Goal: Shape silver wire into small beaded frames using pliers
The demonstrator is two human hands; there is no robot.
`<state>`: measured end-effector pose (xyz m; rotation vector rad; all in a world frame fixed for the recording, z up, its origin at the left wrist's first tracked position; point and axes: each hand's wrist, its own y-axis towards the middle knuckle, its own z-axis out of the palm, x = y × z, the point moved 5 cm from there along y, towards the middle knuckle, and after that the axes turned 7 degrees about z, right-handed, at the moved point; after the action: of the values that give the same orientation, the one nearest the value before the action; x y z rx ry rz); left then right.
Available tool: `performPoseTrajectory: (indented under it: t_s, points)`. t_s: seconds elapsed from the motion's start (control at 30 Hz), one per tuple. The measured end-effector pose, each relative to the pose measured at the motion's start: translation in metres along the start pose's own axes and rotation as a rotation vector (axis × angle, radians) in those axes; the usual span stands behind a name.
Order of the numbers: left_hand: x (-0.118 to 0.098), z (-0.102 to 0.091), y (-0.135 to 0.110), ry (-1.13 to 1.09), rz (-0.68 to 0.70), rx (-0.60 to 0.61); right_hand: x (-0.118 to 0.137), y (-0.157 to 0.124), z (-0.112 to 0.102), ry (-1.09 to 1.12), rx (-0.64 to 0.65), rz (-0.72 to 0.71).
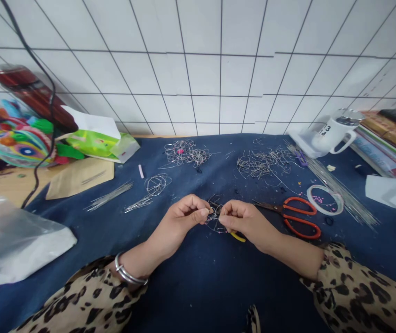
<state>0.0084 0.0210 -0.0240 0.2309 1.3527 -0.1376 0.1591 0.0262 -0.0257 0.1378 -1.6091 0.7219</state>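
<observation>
My left hand (184, 215) and my right hand (241, 219) meet over the dark blue cloth (198, 277) at the middle of the table. Both are closed in a pinch on a small piece of bent thin wire (215, 215) held between them. A yellow-handled tool (238, 237) pokes out from under my right hand, gripped in its palm. A silver bangle sits on my left wrist, and both sleeves are leopard print.
Red-handled scissors (297, 216) lie right of my hands, beside a tape ring (324, 200). Wire tangles (186, 153) and wire heaps (263, 163) lie behind, straight wire bundles (109, 196) to the left. A white mug (333, 134), books, plastic bags (14, 240) and colourful paper crafts (17, 138) line the edges.
</observation>
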Motion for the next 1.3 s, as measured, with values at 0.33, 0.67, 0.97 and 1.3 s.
performPoseTrajectory:
  t_s: [0.33,0.67,0.97,1.3]
  points:
    - [0.0033,-0.0061,0.0006,0.052,-0.030,-0.027,0.0012,-0.0017,-0.0003,-0.185,-0.009,-0.099]
    - [0.0025,-0.0052,0.0004,0.069,-0.020,-0.040,-0.0020,-0.0006,-0.0026,-0.153,-0.060,-0.045]
    - [0.0031,-0.0045,0.0012,0.054,-0.030,-0.012,-0.0037,0.0005,-0.0029,-0.071,-0.061,-0.034]
    - [0.0027,-0.0056,0.0014,0.069,-0.014,-0.030,-0.0069,0.0014,-0.0050,0.028,-0.067,-0.031]
